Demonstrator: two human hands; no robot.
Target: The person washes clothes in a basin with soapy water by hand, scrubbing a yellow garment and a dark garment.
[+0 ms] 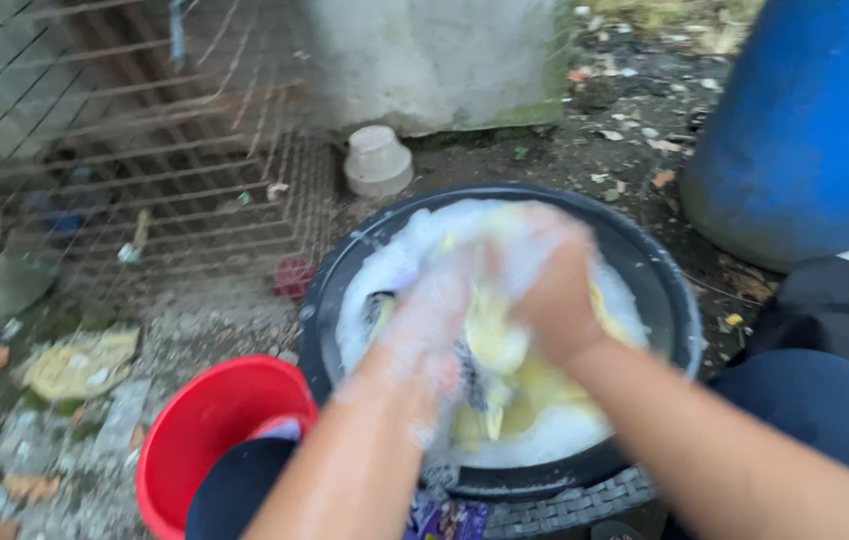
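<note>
I count one black basin (pixel 665 290), one red bucket (pixel 207 420), one blue drum (pixel 805 130), one small white pot (pixel 378 160) and one yellow cloth (pixel 495 345). The basin sits under my hands and holds white suds and the wet cloth. The bucket stands just left of my left forearm; what is inside it I cannot tell. The drum stands well off to the right of my right hand, and the pot lies on the ground beyond the basin's far rim.

My left hand (pixel 435 310) is coated in foam and closed on the cloth from the left. My right hand (pixel 550 290) is clenched on the same cloth from the right, knuckles up. Both hands meet over the middle of the basin, blurred, with the cloth bunched between them and hanging down into the suds. Both forearms slant in from the lower edge.
</note>
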